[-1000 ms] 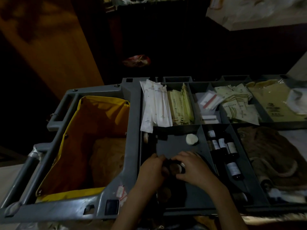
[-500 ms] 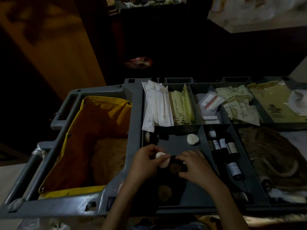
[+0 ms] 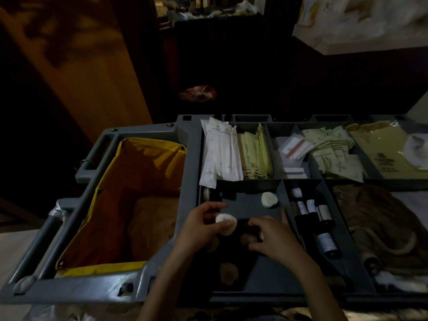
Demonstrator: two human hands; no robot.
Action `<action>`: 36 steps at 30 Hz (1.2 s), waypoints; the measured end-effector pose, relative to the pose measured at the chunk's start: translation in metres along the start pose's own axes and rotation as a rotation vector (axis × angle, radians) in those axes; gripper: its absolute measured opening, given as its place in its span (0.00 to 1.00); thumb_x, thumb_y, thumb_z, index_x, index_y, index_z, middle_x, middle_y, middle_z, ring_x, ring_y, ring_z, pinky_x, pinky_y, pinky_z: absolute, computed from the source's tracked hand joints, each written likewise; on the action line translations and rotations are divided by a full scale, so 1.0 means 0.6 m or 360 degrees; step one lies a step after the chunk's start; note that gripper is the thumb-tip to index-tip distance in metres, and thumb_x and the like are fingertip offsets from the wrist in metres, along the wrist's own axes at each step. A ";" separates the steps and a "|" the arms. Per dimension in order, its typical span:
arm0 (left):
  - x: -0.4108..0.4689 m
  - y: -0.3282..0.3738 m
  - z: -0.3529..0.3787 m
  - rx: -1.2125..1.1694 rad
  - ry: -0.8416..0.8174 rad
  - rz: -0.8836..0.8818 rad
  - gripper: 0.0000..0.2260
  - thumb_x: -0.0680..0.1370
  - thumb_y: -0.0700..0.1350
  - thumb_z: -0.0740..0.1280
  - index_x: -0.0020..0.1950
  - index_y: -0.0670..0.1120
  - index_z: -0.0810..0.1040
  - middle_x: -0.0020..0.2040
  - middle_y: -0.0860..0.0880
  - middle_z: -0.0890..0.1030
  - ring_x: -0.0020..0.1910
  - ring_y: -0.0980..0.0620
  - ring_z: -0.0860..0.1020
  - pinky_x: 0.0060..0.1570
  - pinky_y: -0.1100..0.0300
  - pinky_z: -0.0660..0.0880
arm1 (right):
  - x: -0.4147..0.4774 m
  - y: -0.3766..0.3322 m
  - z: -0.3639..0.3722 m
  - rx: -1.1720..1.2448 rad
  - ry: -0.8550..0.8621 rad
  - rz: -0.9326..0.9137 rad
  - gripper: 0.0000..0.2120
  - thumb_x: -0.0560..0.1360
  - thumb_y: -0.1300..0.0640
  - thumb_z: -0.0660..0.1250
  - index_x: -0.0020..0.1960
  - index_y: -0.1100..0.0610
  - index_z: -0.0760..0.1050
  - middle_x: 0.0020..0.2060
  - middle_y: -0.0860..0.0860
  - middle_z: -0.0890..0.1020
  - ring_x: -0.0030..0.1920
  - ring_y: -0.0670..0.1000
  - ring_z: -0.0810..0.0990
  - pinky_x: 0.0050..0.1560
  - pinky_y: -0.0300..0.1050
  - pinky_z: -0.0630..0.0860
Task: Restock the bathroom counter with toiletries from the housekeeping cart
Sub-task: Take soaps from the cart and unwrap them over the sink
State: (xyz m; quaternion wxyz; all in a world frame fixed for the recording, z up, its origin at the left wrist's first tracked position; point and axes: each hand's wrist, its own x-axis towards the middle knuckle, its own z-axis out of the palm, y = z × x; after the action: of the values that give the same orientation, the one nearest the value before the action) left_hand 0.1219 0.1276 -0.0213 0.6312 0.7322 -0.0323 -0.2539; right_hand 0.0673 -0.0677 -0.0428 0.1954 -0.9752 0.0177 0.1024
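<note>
- One grey housekeeping cart (image 3: 190, 144) fills the view beneath the left hand (image 3: 196, 230) and the right hand (image 3: 278, 242). Its top is split into compartments, probably so each kind of toiletry stays sorted for quick picking. The bathroom bench is not in view.
- Left of the left hand hangs a yellow bag (image 3: 148, 167), its mouth open, likely for waste or linen.
- Beyond the hands, in the far row, long white sachets (image 3: 220, 154) stand on end beside yellow-green packets (image 3: 254, 154), upright so that one can be drawn out at a time.
- Right of the right hand, small dark bottles (image 3: 324, 213) lie in a narrow compartment of their own, whose walls should keep them from rolling.
- The left hand pinches a round white soap (image 3: 225, 224) between thumb and fingertips, seemingly picked out for the bench.
- The right hand, just beside it, curls its fingers over a dim brownish item, and it is too dark to tell whether it grips.
- A second round soap (image 3: 269, 199) lies loose just beyond the right hand, and a brown disc (image 3: 228, 273) lies between the wrists.
</note>
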 end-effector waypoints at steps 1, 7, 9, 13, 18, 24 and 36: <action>0.000 0.001 0.003 -0.0016 0.0021 0.0011 0.17 0.70 0.38 0.74 0.58 0.47 0.78 0.49 0.48 0.84 0.46 0.56 0.83 0.42 0.64 0.78 | -0.002 0.001 -0.003 0.0079 0.0065 0.0014 0.18 0.69 0.46 0.72 0.57 0.46 0.76 0.50 0.43 0.81 0.57 0.44 0.75 0.74 0.53 0.39; 0.003 0.015 0.040 -0.0290 0.0076 0.0001 0.09 0.72 0.32 0.71 0.51 0.40 0.80 0.39 0.48 0.84 0.35 0.59 0.82 0.33 0.68 0.76 | -0.015 0.000 -0.027 0.1077 0.0381 0.0133 0.10 0.68 0.57 0.77 0.44 0.45 0.79 0.42 0.42 0.82 0.46 0.42 0.81 0.50 0.40 0.76; 0.006 0.022 0.055 -0.0399 0.0050 -0.0043 0.08 0.73 0.32 0.69 0.49 0.41 0.80 0.38 0.48 0.83 0.33 0.59 0.82 0.31 0.68 0.75 | -0.023 0.005 -0.034 0.1250 0.0533 0.0222 0.10 0.67 0.57 0.77 0.44 0.46 0.80 0.43 0.45 0.84 0.46 0.44 0.82 0.49 0.40 0.77; 0.012 0.040 0.082 -0.0512 -0.0104 -0.0118 0.08 0.74 0.34 0.69 0.48 0.45 0.82 0.41 0.48 0.85 0.38 0.54 0.83 0.36 0.64 0.78 | -0.053 0.015 -0.055 0.1694 0.0754 0.0451 0.10 0.66 0.59 0.77 0.47 0.55 0.82 0.42 0.49 0.85 0.44 0.44 0.83 0.43 0.34 0.77; 0.009 0.061 0.131 -0.0553 -0.0381 -0.0227 0.07 0.75 0.36 0.68 0.50 0.43 0.82 0.42 0.46 0.85 0.39 0.53 0.83 0.37 0.64 0.79 | -0.119 0.020 -0.076 0.2050 0.0965 0.0688 0.06 0.68 0.65 0.74 0.45 0.60 0.82 0.37 0.49 0.86 0.38 0.43 0.83 0.36 0.31 0.75; -0.007 0.075 0.201 -0.0590 -0.0599 -0.0434 0.07 0.73 0.34 0.70 0.51 0.36 0.80 0.40 0.40 0.83 0.33 0.49 0.81 0.33 0.58 0.79 | -0.222 0.025 -0.084 0.2172 0.1389 0.1080 0.05 0.70 0.64 0.74 0.44 0.57 0.82 0.40 0.48 0.85 0.43 0.45 0.81 0.39 0.33 0.77; -0.140 0.079 0.316 -0.0207 -0.1209 -0.0572 0.11 0.69 0.36 0.74 0.50 0.36 0.82 0.43 0.40 0.85 0.45 0.43 0.81 0.47 0.53 0.78 | -0.430 -0.070 -0.050 0.2294 0.2305 0.1484 0.05 0.68 0.68 0.73 0.44 0.64 0.82 0.37 0.60 0.85 0.30 0.45 0.83 0.26 0.33 0.75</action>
State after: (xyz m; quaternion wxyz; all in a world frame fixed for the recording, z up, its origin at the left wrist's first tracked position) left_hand -0.0164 -0.0233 0.0372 0.5650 0.5393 -0.1183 -0.6131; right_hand -0.1760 -0.0418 0.0535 0.6002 -0.3621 0.5453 -0.4595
